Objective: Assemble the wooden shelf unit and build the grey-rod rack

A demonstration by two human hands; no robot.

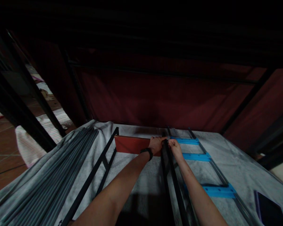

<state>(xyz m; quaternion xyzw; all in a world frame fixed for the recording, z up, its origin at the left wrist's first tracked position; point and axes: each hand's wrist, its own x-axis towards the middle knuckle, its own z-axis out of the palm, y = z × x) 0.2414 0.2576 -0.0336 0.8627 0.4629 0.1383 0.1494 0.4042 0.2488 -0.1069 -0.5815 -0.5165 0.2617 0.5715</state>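
Observation:
My left hand [156,143], with a black band at the wrist, is closed over the top edge of a red-brown board [129,145], its fingers reaching to the black metal frame [175,182]. The board stands on edge between that frame and another black frame [96,169] on the left. On the outer side of the right-hand frame, my right hand [174,146] pinches something small against the bar's far end; what it is cannot be made out.
Grey tubes [54,175] lie bundled on the left of the grey cloth [233,157]. To the right are bright blue crosspieces [218,191] with dark rails, and a dark tablet-like object [271,210]. A dark red curtain [155,97] hangs behind; black posts [40,94] stand left.

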